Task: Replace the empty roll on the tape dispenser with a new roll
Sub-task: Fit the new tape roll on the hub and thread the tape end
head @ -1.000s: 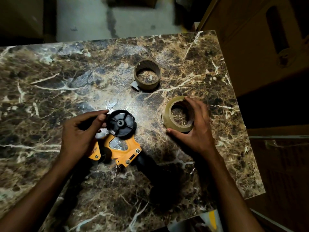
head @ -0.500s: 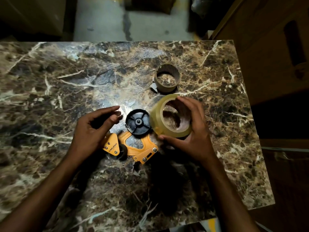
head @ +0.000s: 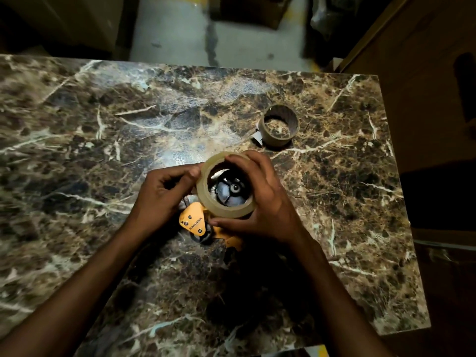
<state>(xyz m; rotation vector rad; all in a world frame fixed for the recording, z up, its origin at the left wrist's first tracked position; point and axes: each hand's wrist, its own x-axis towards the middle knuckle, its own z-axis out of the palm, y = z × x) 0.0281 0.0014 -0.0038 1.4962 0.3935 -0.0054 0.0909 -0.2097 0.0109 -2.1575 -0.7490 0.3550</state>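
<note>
While right hand (head: pixel 268 202) grips new roll (head: pixel 206 186) (over dispenser (head: pixel 194 222) hub), left hand (head: pixel 159 194) pinches.

Two hands (head: pixel 164 194), one tape dispenser (head: pixel 195 224), one new roll (head: pixel 206 199), one empty core (head: pixel 279 128).

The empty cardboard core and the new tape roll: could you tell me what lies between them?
In the head view, only bare marble tabletop separates the empty core from the new roll.

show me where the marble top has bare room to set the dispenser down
Bare marble runs across the table left of the left hand, and along the right edge past the empty core. It is crowded mid-table, where both hands hold the new roll over the dispenser.
</note>
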